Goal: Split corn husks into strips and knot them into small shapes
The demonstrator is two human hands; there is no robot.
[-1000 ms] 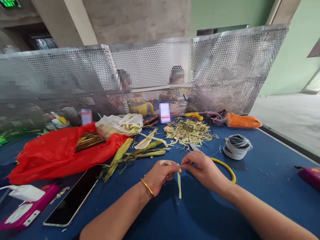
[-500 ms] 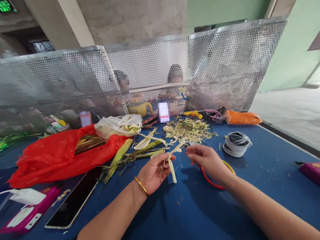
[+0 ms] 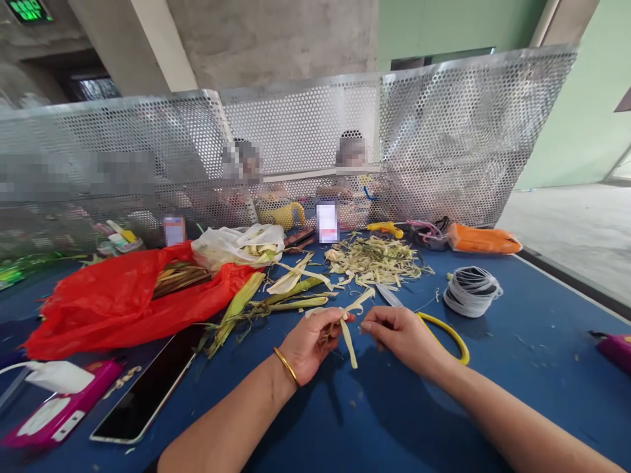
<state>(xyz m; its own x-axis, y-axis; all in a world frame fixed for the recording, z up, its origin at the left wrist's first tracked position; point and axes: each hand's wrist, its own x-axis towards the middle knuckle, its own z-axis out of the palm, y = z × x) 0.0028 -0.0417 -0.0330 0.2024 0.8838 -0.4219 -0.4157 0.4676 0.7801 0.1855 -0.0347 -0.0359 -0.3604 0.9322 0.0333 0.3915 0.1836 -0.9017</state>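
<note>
My left hand [image 3: 315, 345], with a gold bangle at the wrist, pinches pale corn husk strips [image 3: 349, 341] between thumb and fingers. One strip hangs down and another sticks up to the right. Close by on the right, my right hand [image 3: 397, 335] is closed in a pinch at thumb and forefinger. Whatever lies in that pinch is too fine to make out. Partly covered by this hand, a pair of scissors [image 3: 451, 335] lies on the table, its yellow handle and blade tip showing. Beyond the hands is a heap of shredded husk [image 3: 377, 257].
A coil of white cord [image 3: 473, 292] stands at right. Leftward lie corn husks [image 3: 236, 309], a red plastic bag [image 3: 108, 299], a black-screened phone [image 3: 148, 387] and a magenta device [image 3: 64, 410]. A perforated metal screen [image 3: 305, 112] borders the back, with people behind it.
My right hand has come down and nearer to my left hand, its fingers now pinched. The left hand still holds the husk strips. The whole view has shifted slightly.
</note>
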